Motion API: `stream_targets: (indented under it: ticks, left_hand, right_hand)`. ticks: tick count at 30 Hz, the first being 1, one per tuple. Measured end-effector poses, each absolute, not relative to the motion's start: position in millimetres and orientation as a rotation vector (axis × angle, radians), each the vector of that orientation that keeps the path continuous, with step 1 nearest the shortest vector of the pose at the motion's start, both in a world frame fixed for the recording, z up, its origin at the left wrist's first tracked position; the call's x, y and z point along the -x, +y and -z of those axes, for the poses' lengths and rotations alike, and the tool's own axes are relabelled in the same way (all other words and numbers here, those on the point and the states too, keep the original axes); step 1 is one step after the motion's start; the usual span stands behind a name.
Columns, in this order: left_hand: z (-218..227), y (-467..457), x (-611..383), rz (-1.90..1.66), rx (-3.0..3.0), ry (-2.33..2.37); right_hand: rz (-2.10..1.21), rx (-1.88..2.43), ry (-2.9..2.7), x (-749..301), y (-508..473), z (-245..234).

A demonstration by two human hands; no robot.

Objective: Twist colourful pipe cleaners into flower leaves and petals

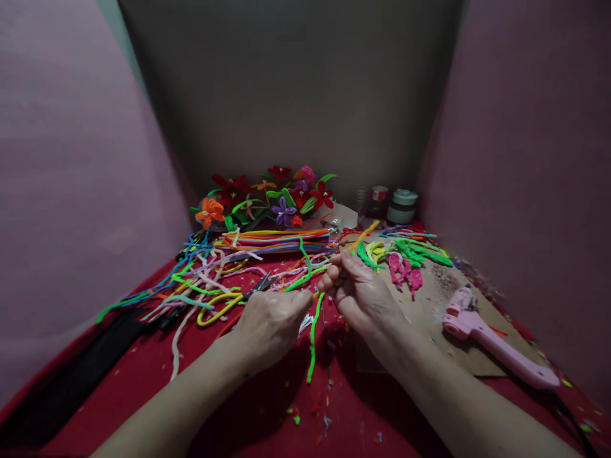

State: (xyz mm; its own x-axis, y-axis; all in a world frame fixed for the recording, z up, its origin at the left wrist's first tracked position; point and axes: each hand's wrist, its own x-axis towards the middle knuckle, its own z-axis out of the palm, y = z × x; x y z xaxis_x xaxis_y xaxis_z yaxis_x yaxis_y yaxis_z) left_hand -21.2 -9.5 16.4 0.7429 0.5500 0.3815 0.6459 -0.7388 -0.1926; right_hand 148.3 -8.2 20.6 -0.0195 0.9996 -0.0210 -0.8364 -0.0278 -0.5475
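An orange pipe cleaner (365,235) sticks up past the fingers of my right hand (365,299), which is closed in a pinch on it. My left hand (274,321) is closed too, thumb towards the right hand, with a short bit of orange pipe cleaner showing at its fingertips. Most of the length between the hands is hidden by fingers. Between and below my hands lies a bright green pipe cleaner (314,343). Just beyond my left hand are dark-bladed scissors (260,284) with yellow handles (210,308).
A pink glue gun (501,350) rests on a cardboard sheet (429,324) at right, near green leaf shapes (415,251) and pink pieces (405,272). Bundled pipe cleaners (277,240), fuzzy flowers (284,210) and a lidded jar (402,205) stand behind. Scraps dot the red cloth (267,413).
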Motion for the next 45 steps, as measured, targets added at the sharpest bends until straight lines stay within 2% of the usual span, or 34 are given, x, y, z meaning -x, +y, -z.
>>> stream_targets:
  ticks: [5, 11, 19, 22, 26, 31, 33, 35, 40, 42, 45]
  left_hand:
    - [-20.6, 0.7, 26.0, 0.427, 2.777, -1.282]
    - [-33.7, 16.2, 40.4, 0.635, 3.042, -1.489]
    - [-40.4, 15.3, 46.2, 0.409, 3.245, -1.386]
    - [-44.4, 16.5, 47.5, 0.424, 3.363, -1.4]
    - [-50.7, 18.4, 53.3, 0.805, 3.389, -1.69]
    - [-49.3, 24.1, 61.0, 1.647, 3.085, -2.002]
    - [-43.9, 30.0, 60.2, 1.818, 2.936, -2.028]
    - [-34.9, 36.9, 54.9, 1.663, 2.944, -2.032]
    - [-3.0, 47.3, 31.8, 0.734, 2.935, -1.75]
    - [6.8, 47.2, 25.3, 0.538, 2.763, -1.584]
    - [11.4, 45.5, 23.0, 0.44, 2.642, -1.444]
  right_hand:
    - [-1.492, 0.514, -0.333, -157.9, -2.5, -25.2]
    - [-1.425, 0.573, -0.322, -168.4, 2.4, -29.3]
    - [-1.49, 0.63, -0.472, -170.9, 1.5, -26.7]
    - [-1.509, 0.629, -0.47, -170.0, 1.2, -25.7]
    - [-1.523, 0.573, -0.443, -169.5, 1.5, -28.2]
    - [-1.494, 0.454, -0.404, -176.1, 2.9, -32.8]
    - [-1.522, 0.452, -0.385, -177.4, 2.3, -32.9]
    - [-1.593, 0.474, -0.373, -175.1, 0.6, -31.2]
    - [-1.758, 0.485, -0.407, -160.4, -4.3, -19.1]
    - [-1.803, 0.475, -0.418, -155.2, -5.8, -13.1]
    - [-1.847, 0.464, -0.404, -148.3, -7.9, -5.9]
